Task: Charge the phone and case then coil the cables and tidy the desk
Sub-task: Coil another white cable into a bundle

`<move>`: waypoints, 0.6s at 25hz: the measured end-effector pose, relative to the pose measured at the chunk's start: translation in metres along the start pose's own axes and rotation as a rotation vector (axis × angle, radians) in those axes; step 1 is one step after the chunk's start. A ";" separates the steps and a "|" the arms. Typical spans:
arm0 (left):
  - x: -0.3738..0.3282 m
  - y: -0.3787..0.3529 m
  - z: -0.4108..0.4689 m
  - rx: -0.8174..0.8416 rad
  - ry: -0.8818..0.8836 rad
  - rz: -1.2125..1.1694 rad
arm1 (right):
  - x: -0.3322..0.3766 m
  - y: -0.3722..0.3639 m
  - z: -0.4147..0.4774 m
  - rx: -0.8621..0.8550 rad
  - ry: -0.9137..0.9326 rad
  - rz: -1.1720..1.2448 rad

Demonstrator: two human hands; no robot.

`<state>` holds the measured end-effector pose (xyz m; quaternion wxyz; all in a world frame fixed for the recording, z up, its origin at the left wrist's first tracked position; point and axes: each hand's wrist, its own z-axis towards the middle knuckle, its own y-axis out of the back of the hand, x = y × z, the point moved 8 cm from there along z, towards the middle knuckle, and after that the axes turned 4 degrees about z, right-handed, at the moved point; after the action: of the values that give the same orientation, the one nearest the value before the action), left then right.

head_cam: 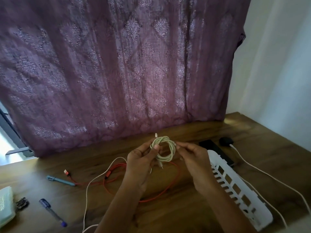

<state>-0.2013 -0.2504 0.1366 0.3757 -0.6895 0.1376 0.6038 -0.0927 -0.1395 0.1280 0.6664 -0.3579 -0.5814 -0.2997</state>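
A coiled white cable (165, 148) hangs in the air above the desk, wound into a small loop with a plug end sticking up. My left hand (140, 158) pinches the coil's left side. My right hand (193, 155) grips its right side. Below them a red cable (168, 190) lies in a loose loop on the wooden desk (168, 214). A second white cable (94, 180) trails across it toward the front edge. A black phone (217, 151) lies at the right, behind a white basket. A black case (226, 141) sits beyond it, with a white cable (262, 170) plugged in.
A white slotted basket (239, 192) stands at the right. A teal pen (60, 180), a blue pen (52, 212), a dark hair tie (21, 203) and a pale green pad (5, 204) lie at the left. A purple patterned curtain (117, 64) hangs behind the desk.
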 end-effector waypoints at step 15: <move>0.146 -0.127 -0.022 0.325 0.279 0.213 | -0.005 0.171 -0.032 -0.206 0.011 -0.860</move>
<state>-0.0692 -0.1409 0.0444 0.3931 -0.6783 0.3555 0.5089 0.0636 -0.0696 0.0994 0.4450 -0.1465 -0.6411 -0.6079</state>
